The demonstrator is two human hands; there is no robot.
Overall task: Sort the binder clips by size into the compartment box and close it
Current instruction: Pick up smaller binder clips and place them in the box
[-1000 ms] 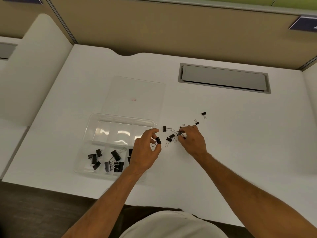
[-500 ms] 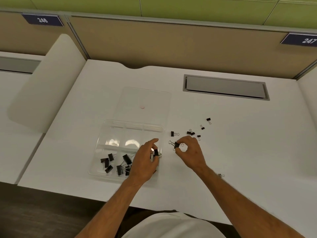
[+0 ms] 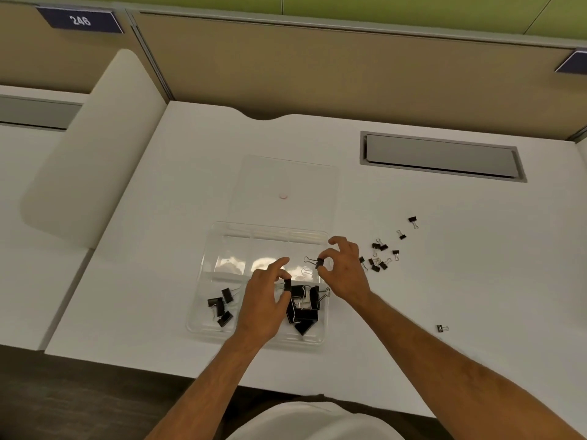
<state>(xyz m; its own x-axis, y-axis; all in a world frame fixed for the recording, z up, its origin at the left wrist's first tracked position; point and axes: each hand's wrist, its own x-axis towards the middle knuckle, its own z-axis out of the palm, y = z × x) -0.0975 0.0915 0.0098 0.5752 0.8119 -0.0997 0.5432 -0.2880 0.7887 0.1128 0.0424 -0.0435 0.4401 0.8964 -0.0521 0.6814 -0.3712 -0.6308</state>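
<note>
Both hands are hovering over the clear compartment box, lid lying open behind it. Left hand is pinching a small black clip above the box's near row; right hand is pinching another clip over its far-right compartment. Loose clips are lying just right of the box.

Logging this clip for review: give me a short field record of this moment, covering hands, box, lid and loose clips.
left hand: pinches a small clip over the box
right hand: pinches another clip above the box's far right compartment
box: clear, open, clips in the near compartments
lid: flat on the desk behind the box
loose clips: scattered on the desk to the right
</note>
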